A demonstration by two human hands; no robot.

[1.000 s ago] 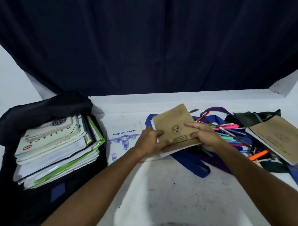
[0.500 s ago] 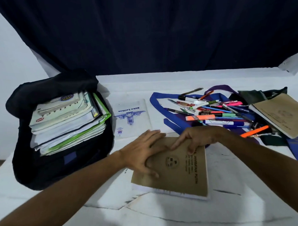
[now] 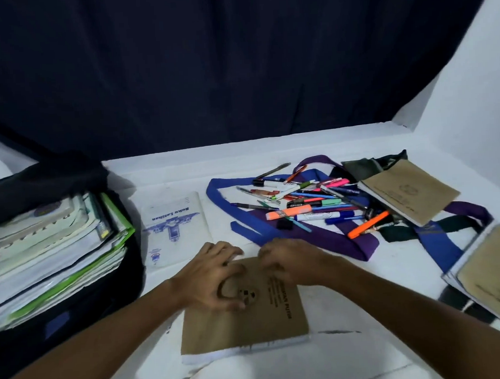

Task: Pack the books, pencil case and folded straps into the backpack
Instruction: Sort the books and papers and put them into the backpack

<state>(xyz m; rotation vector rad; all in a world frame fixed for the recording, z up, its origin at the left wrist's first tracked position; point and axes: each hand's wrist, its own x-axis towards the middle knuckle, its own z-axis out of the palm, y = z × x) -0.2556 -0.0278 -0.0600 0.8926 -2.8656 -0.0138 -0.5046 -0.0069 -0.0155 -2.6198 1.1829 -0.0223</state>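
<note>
- A brown kraft-covered book is laid flat on the white table, near the middle, close to the near edge. Dark print and a small emblem are seen on the cover, and the white page block shows along its near edge.
- The left hand is set on the far-left part of that cover, fingers curled with the tips pressed down onto it, thumb bent in near the emblem. Looks like pressing rather than a real grip.
- The right hand is placed on the far edge of the same book, fingers curled over that edge; whether the edge is actually pinched can't be told.
- So most of the book lies nearer than both hands, with only its far end covered.
- The black backpack is laid open at the left, a thick stack of books sitting in it.
- A white exercise book with blue print is lying between the backpack and the hands, just beside the left fingers.
- Blue and purple straps are sprawled far right of the hands, with a heap of pens and markers scattered on top.
- Two more brown books are seen at the right: one resting on the straps, another at the right edge.
</note>
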